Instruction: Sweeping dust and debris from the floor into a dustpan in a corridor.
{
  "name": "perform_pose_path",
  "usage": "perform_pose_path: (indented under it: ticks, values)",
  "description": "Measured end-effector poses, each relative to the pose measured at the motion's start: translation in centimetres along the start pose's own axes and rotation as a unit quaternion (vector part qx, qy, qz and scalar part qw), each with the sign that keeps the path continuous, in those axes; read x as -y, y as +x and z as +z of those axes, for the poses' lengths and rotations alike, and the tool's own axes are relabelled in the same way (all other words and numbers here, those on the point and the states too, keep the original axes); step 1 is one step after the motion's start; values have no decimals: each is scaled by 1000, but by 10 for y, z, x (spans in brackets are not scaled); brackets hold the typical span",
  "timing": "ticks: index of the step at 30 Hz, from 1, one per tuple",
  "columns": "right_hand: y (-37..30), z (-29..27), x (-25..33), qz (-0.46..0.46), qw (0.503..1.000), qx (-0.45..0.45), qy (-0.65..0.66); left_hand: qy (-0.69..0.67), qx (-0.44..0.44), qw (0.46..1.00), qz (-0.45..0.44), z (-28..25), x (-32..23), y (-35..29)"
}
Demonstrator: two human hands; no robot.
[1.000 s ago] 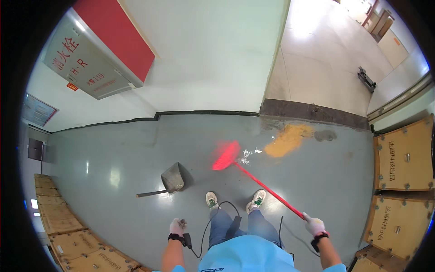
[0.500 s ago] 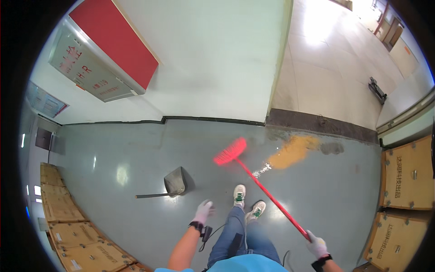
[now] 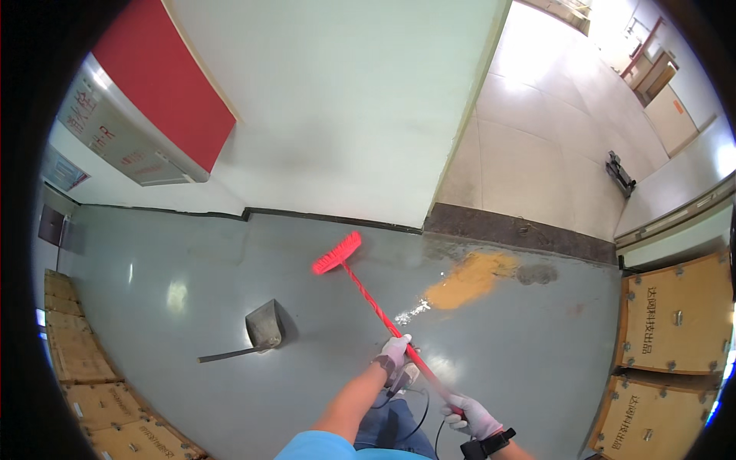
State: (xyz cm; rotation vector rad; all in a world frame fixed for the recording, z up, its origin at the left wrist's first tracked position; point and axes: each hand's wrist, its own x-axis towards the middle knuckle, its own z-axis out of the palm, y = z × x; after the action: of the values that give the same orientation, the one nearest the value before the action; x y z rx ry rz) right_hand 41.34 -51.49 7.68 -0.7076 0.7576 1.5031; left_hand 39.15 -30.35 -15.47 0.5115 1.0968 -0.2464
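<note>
A red broom [image 3: 369, 297] slants across the floor, its bristled head up and to the left of my feet. Gloved in white, my left hand [image 3: 395, 349] is closed round the middle of the handle. Lower down, my right hand [image 3: 471, 417], also gloved, grips the handle near its end. Left of the broom, a dark grey dustpan [image 3: 264, 325] with a long handle lies on the floor. White crumbs [image 3: 413, 311] and a patch of orange-yellow powder-like stuff [image 3: 471, 280] are on the floor to the right of the broom.
Wooden crates [image 3: 675, 314] stand along the right side, and more crates [image 3: 80, 345] line the left. A red and silver wall cabinet [image 3: 165, 84] hangs above the floor. Past a dark threshold [image 3: 521, 230] is a pale tiled floor; a dark damp spot [image 3: 537, 274] lies nearby.
My left hand has come over from beside my body and taken hold of the broom handle. The broom head sits farther left in view. My view has also shifted, and the dustpan appears lower left.
</note>
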Motion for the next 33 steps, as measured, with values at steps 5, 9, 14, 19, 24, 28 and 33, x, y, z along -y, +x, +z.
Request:
perform_pose_path:
  ticks: [5, 9, 14, 19, 24, 28, 33]
  values:
    - [-25, -8, -2, -39, 985, 57, 158, 162, 19, 987, -4, 75, -11, -29]
    - [-61, 11, -26, -41, 955, -58, 287, 186, 9, 983, -10, 103, 13, -35]
    - [-124, 55, -28, -123, 972, -168, 108, 215, 19, 976, -42, 134, 24, -92]
    - [-103, 56, -25, -111, 983, -128, 74, 218, -36, 975, 29, 86, 17, -74]
    - [-33, 7, -11, -70, 951, 97, 286, 220, -53, 973, 37, 87, -25, -50]
    - [-44, 19, -32, -157, 945, 55, 281, 279, 27, 960, 15, 106, -6, -44]
    - [-113, 69, -45, -163, 965, -184, 93, 278, -1, 960, -24, 127, 12, -104]
